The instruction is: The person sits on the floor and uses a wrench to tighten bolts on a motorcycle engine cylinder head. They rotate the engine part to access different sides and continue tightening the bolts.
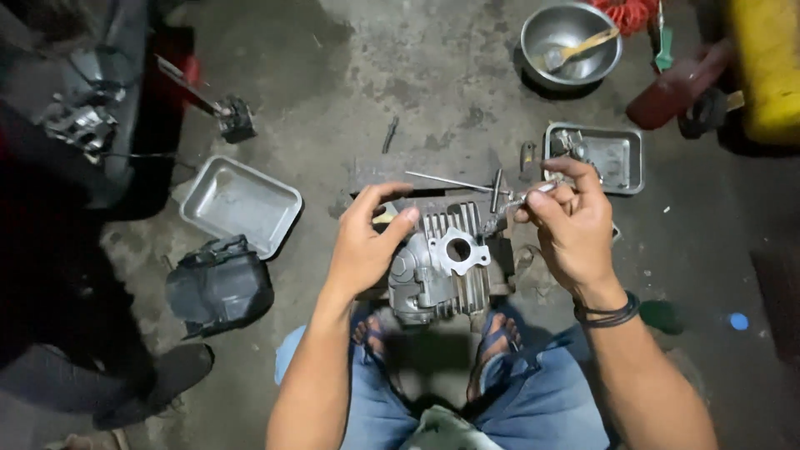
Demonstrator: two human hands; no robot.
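Observation:
A grey finned metal engine cylinder head stands on a wooden block on the concrete floor, between my sandalled feet. My left hand grips its upper left side, thumb across the top. My right hand is just to the right of the part and pinches a thin metal tool whose tip reaches the fins at the top right of the cylinder head.
An empty rectangular metal tray lies at left, a black plastic cover below it. A smaller tray with parts and a steel bowl with a utensil sit behind. A T-handle tool rests on the block. A yellow container is far right.

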